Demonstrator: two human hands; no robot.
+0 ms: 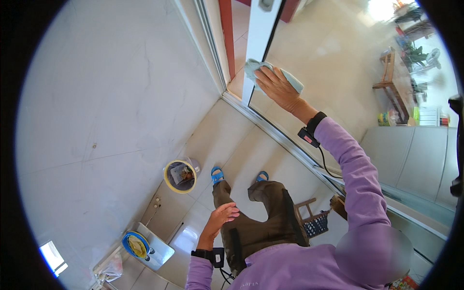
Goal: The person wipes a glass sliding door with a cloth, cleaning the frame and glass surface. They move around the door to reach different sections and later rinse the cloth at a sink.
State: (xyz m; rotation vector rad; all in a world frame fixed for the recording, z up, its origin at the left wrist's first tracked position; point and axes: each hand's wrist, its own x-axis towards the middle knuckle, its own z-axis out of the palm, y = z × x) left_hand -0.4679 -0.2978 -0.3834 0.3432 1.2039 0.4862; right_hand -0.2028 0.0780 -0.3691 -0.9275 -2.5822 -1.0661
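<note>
My right hand (pixel 277 87) presses a pale green cloth (pixel 295 83) against the sliding glass door. The cloth lies partly over the door's white frame (pixel 250 83) and partly over the glass pane (pixel 308 47). Part of it is hidden under my palm and fingers. Low in front of my left thigh hangs my left hand (pixel 220 216), holding nothing, its fingers loosely extended.
A yellow-rimmed waste bin (pixel 167 181) with refuse inside stands by the tiled wall (pixel 108 90). Blue and yellow basins (pixel 127 244) rest at lower left. A wooden stool (pixel 306 210) and a dark lattice basket (pixel 315 225) are beside my right leg. Through the glass, a wooden bench (pixel 397 90) shows.
</note>
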